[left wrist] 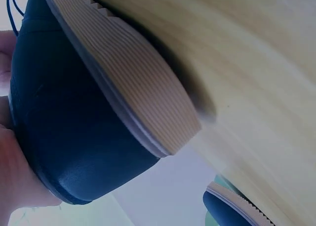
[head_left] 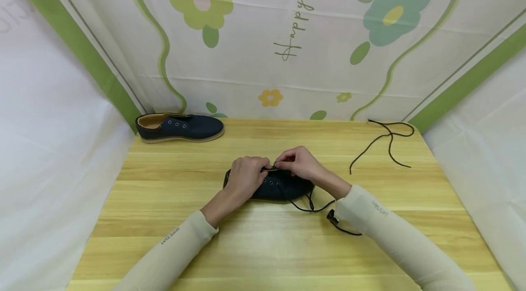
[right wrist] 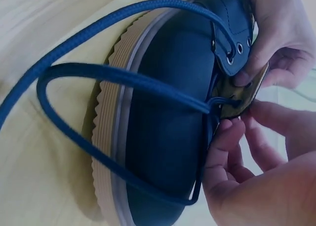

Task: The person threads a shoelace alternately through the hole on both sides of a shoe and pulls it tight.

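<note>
A dark blue shoe (head_left: pixel 263 194) with a tan ribbed sole (right wrist: pixel 109 137) stands mid-table, toe to the right. My left hand (head_left: pixel 245 176) grips it near the ankle opening, its thumb on the turned-out far eyelet flap (right wrist: pixel 243 95). A dark shoelace (right wrist: pixel 118 77) runs through an eyelet of the near flap (right wrist: pixel 232 43) and into a hole of the far flap, leaving a loose loop over the toe. At that flap's edge my right hand (head_left: pixel 303 163) pinches with thumb and forefinger, apparently on the lace end, which the fingers hide.
Another dark blue shoe (head_left: pixel 197 127), without a lace, stands at the back left corner. A second black shoelace (head_left: pixel 390 134) lies loosely crossed at the back right. A small black device (head_left: pixel 333 216) with a cord sits by the right cuff. A patterned curtain (head_left: pixel 246 62) hangs behind the table.
</note>
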`<state>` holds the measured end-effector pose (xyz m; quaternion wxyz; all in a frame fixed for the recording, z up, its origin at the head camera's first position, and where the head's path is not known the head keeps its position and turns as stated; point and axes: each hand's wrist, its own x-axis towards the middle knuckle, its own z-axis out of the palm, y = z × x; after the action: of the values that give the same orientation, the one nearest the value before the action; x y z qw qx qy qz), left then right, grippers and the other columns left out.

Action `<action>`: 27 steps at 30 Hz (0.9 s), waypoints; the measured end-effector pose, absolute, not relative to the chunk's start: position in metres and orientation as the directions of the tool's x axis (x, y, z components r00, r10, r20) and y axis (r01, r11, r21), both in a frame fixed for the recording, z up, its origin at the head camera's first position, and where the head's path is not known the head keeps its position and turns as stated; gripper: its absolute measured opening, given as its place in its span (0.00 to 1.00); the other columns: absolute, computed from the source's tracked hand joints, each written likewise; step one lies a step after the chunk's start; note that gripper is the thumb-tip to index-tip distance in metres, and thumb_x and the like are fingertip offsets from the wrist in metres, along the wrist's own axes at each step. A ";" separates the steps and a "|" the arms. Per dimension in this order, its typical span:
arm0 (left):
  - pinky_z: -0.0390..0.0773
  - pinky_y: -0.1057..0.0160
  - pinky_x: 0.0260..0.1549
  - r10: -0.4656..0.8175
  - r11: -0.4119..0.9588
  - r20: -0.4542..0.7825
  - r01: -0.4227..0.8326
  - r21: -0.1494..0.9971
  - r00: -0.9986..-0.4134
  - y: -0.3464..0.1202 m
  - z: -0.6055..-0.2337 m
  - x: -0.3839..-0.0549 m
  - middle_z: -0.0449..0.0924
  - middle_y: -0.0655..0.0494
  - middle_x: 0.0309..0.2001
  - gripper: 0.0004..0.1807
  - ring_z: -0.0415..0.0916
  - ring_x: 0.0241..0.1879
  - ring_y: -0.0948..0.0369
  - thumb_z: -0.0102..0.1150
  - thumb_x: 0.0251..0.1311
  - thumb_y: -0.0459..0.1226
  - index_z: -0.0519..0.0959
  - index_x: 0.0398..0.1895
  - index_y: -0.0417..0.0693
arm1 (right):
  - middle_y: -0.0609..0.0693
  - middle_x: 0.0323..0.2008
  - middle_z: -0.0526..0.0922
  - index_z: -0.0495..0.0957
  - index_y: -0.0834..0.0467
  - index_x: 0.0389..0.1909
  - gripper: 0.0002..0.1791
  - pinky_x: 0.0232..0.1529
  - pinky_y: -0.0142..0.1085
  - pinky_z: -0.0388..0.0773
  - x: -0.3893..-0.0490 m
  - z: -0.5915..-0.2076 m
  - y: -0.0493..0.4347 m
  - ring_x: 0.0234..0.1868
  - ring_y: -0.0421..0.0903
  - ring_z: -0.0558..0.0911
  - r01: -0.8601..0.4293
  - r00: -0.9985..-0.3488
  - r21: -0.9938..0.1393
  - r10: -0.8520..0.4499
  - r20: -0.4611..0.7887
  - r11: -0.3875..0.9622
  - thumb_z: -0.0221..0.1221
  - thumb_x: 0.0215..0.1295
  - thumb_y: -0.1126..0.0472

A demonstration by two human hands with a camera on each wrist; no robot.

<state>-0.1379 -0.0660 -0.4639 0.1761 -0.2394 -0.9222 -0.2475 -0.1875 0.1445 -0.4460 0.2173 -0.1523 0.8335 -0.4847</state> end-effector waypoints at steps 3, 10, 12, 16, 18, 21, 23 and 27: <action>0.82 0.60 0.23 0.352 0.750 0.460 0.539 0.382 -0.815 -0.066 -0.467 -0.138 0.91 0.58 0.31 0.09 0.85 0.25 0.59 0.80 0.54 0.29 0.91 0.32 0.53 | 0.53 0.41 0.90 0.88 0.65 0.47 0.11 0.28 0.35 0.77 -0.189 -0.447 0.144 0.30 0.46 0.79 -0.002 -0.871 -0.897 -0.442 -0.216 0.443 0.64 0.76 0.61; 0.81 0.61 0.23 0.337 0.744 0.466 0.534 0.401 -0.818 -0.068 -0.468 -0.138 0.91 0.59 0.32 0.08 0.85 0.24 0.60 0.80 0.55 0.30 0.91 0.33 0.53 | 0.52 0.43 0.91 0.81 0.69 0.54 0.14 0.47 0.38 0.86 -0.198 -0.442 0.153 0.44 0.44 0.88 0.232 -0.889 -0.959 -0.366 -0.276 0.161 0.56 0.82 0.62; 0.82 0.60 0.23 0.332 0.745 0.462 0.529 0.406 -0.822 -0.069 -0.468 -0.137 0.91 0.58 0.32 0.08 0.85 0.24 0.60 0.80 0.55 0.30 0.91 0.34 0.53 | 0.52 0.42 0.91 0.79 0.71 0.56 0.14 0.50 0.39 0.87 -0.202 -0.439 0.157 0.43 0.44 0.90 0.271 -0.896 -0.958 -0.339 -0.288 0.097 0.57 0.81 0.63; 0.82 0.60 0.24 0.328 0.741 0.457 0.526 0.418 -0.827 -0.069 -0.468 -0.137 0.92 0.58 0.33 0.09 0.85 0.24 0.60 0.80 0.56 0.30 0.92 0.34 0.53 | 0.51 0.39 0.91 0.75 0.76 0.58 0.16 0.48 0.38 0.87 -0.207 -0.434 0.171 0.41 0.43 0.91 0.309 -0.909 -0.951 -0.290 -0.300 0.014 0.59 0.78 0.69; 0.82 0.61 0.24 0.326 0.739 0.458 0.525 0.423 -0.827 -0.069 -0.468 -0.137 0.92 0.58 0.33 0.08 0.85 0.24 0.61 0.79 0.56 0.30 0.92 0.34 0.53 | 0.51 0.39 0.91 0.74 0.76 0.58 0.16 0.47 0.37 0.87 -0.209 -0.433 0.181 0.40 0.43 0.91 0.318 -0.914 -0.948 -0.273 -0.300 -0.023 0.61 0.76 0.70; 0.81 0.62 0.23 0.322 0.736 0.457 0.523 0.430 -0.829 -0.068 -0.468 -0.136 0.92 0.58 0.33 0.08 0.85 0.24 0.61 0.79 0.57 0.30 0.92 0.34 0.53 | 0.51 0.39 0.91 0.77 0.71 0.54 0.11 0.47 0.36 0.87 -0.213 -0.432 0.198 0.40 0.43 0.91 0.322 -0.924 -0.943 -0.244 -0.294 -0.086 0.61 0.76 0.71; 0.81 0.63 0.23 0.320 0.737 0.453 0.519 0.433 -0.832 -0.068 -0.468 -0.136 0.92 0.58 0.33 0.07 0.85 0.24 0.61 0.78 0.58 0.31 0.92 0.34 0.53 | 0.51 0.39 0.91 0.80 0.66 0.51 0.07 0.47 0.35 0.87 -0.215 -0.432 0.210 0.40 0.43 0.91 0.324 -0.930 -0.939 -0.223 -0.293 -0.119 0.61 0.76 0.70; 0.82 0.62 0.24 0.318 0.736 0.449 0.516 0.439 -0.835 -0.069 -0.469 -0.136 0.92 0.58 0.34 0.07 0.86 0.25 0.61 0.78 0.59 0.31 0.92 0.35 0.53 | 0.50 0.40 0.92 0.86 0.59 0.46 0.06 0.47 0.34 0.87 -0.219 -0.431 0.237 0.41 0.43 0.92 0.339 -0.935 -0.923 -0.174 -0.309 -0.182 0.62 0.75 0.70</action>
<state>-0.1359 -0.0686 -0.4685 0.1749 -0.2278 -0.9150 -0.2835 -0.2191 0.2369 -0.4315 0.1674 0.0665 0.6172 -0.7659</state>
